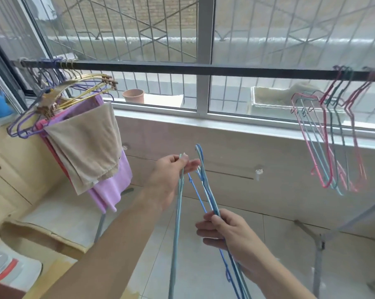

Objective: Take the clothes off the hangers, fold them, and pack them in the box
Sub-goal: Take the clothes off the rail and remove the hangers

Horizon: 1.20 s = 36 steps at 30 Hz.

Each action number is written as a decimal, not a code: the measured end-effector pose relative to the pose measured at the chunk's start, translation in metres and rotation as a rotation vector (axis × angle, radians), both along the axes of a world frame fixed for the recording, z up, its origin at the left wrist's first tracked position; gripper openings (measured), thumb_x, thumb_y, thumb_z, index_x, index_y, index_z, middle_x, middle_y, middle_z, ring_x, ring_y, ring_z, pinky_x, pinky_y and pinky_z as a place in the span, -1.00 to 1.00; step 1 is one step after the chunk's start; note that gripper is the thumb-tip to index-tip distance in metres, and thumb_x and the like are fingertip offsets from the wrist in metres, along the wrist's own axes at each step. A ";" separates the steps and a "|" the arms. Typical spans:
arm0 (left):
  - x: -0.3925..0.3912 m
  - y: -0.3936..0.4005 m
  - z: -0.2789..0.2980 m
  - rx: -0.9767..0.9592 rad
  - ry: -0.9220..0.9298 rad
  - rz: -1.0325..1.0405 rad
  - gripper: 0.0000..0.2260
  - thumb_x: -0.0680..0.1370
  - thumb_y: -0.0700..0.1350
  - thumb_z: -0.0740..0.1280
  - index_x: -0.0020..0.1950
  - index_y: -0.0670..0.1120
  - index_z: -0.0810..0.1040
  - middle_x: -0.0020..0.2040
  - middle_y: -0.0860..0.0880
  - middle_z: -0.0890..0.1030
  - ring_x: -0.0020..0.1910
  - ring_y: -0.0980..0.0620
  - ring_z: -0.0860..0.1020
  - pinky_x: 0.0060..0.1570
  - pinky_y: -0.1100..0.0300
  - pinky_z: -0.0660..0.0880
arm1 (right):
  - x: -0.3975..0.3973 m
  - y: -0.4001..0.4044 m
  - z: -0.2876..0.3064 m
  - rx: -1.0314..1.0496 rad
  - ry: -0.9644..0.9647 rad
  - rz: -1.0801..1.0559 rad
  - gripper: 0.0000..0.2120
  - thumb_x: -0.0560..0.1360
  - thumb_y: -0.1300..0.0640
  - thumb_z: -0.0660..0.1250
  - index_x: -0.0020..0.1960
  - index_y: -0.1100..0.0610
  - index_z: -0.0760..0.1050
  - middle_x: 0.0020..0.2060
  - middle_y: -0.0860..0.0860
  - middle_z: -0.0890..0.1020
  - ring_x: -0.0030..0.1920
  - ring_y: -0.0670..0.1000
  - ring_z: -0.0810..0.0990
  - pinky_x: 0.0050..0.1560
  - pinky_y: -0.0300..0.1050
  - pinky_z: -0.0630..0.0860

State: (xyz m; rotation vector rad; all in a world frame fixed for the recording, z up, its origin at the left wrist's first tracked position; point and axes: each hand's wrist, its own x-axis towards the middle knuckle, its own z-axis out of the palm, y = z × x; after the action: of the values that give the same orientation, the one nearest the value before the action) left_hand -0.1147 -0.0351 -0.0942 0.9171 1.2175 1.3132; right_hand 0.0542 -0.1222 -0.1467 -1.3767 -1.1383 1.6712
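Observation:
My left hand (171, 175) pinches the hook end of a light teal wire hanger (177, 212) that hangs down bare. My right hand (227, 234) grips the wires of blue hangers (206, 190), their hook pointing up near my left fingertips. No clothes are on these hangers. A beige cloth (87, 145) and a purple cloth (115, 184) hang at the left end of the dark rail (182, 69), under a bunch of gold and purple hangers (74, 89). Part of a tan box (38, 236) shows at the lower left.
Several bare pink and teal hangers (333, 139) hang at the rail's right end. Behind the rail is a barred window with a terracotta pot (133, 96) on the sill. A grey rack leg (318, 255) stands at the right, cream cabinets at the left, tiled floor below.

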 end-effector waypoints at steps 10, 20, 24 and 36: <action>0.042 0.018 0.034 0.089 -0.037 -0.054 -0.88 0.65 -0.23 0.31 0.17 -0.22 0.51 0.02 -0.11 0.74 0.09 -0.04 0.70 0.11 0.13 0.54 | 0.008 0.018 -0.003 0.114 0.042 -0.031 -0.77 0.70 0.18 0.15 0.24 0.04 0.53 0.13 0.07 0.68 0.07 0.05 0.71 0.20 0.04 0.60; 0.057 0.034 0.043 0.032 -0.125 -0.180 -0.84 0.69 -0.19 0.19 0.13 -0.17 0.55 0.05 -0.10 0.73 -0.09 0.00 0.69 -0.06 0.12 0.47 | 0.031 0.033 0.008 0.252 -0.021 -0.171 -0.75 0.71 0.26 0.06 0.12 0.18 0.52 0.03 0.05 0.69 -0.01 0.09 0.72 0.05 0.21 0.64; 0.064 0.037 0.042 0.020 -0.173 -0.137 -0.83 0.63 -0.33 0.23 0.17 -0.24 0.56 -0.05 -0.06 0.74 -0.19 0.07 0.69 -0.21 0.24 0.52 | 0.032 0.038 0.008 0.296 -0.065 -0.219 -0.74 0.71 0.21 0.07 0.09 0.08 0.53 0.02 -0.05 0.70 -0.01 -0.04 0.70 -0.13 -0.09 0.64; 0.079 0.054 0.035 -0.108 -0.157 -0.031 -0.86 0.60 -0.37 0.26 -0.11 -0.23 0.54 -0.25 -0.12 0.63 -0.24 -0.03 0.63 -0.28 0.25 0.55 | 0.044 0.046 0.008 0.262 -0.200 -0.284 -0.73 0.71 0.19 0.05 0.02 0.01 0.51 0.08 -0.08 0.63 0.02 -0.14 0.67 -0.10 0.05 0.69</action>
State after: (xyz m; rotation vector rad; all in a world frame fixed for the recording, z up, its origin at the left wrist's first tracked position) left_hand -0.0356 0.0192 -0.0589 0.7391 1.1364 1.2586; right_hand 0.0982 -0.0766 -0.1384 -1.4787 -1.1632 1.1621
